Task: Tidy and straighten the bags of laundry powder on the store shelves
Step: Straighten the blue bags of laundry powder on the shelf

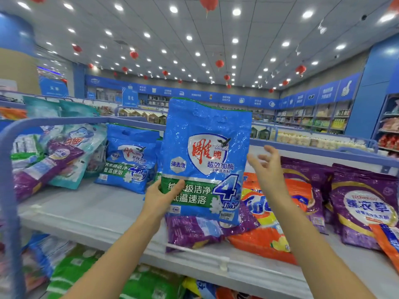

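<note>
Blue glossy plastic powder bag [207, 147]: upright above the grey shelf [86, 210].
Left grip [160, 196]: clamped on its lower left edge.
Right grip [267, 169]: fingers apart, just beside it.
Matching blue bag [129, 160]: left of both grips; stand the held one alongside, two-handed.

Blue bag [207, 160], frame centre: 雕牌, 超效加酶, 强去渍, 低温速溶, big "4", CQC mark. Orange bag [263, 212]: Tide logo, partly covered. Purple bag [364, 208], right: 薰衣草. Blue sign [130, 97], upper left: 日化.
</note>
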A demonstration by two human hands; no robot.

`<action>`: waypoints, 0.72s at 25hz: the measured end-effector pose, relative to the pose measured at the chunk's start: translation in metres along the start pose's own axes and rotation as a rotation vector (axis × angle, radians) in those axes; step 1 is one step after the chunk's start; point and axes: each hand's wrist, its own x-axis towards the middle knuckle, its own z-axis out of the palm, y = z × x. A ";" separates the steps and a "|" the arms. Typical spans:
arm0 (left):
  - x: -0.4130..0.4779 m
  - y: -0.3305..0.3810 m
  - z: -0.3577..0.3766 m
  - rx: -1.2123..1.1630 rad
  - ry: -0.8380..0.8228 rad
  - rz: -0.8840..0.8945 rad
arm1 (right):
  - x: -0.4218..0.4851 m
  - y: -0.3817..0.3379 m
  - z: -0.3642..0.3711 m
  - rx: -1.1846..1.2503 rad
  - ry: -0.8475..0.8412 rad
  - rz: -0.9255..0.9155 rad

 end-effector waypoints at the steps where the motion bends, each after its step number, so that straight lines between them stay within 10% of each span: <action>1: 0.007 0.002 -0.015 -0.003 0.035 -0.007 | -0.005 0.004 0.020 0.020 -0.171 0.108; 6: 0.053 0.004 -0.109 0.044 0.129 -0.020 | -0.020 0.032 0.145 -0.142 -0.529 0.106; 18: 0.201 -0.010 -0.244 0.407 -0.066 -0.042 | -0.008 0.051 0.334 -0.188 -0.149 0.147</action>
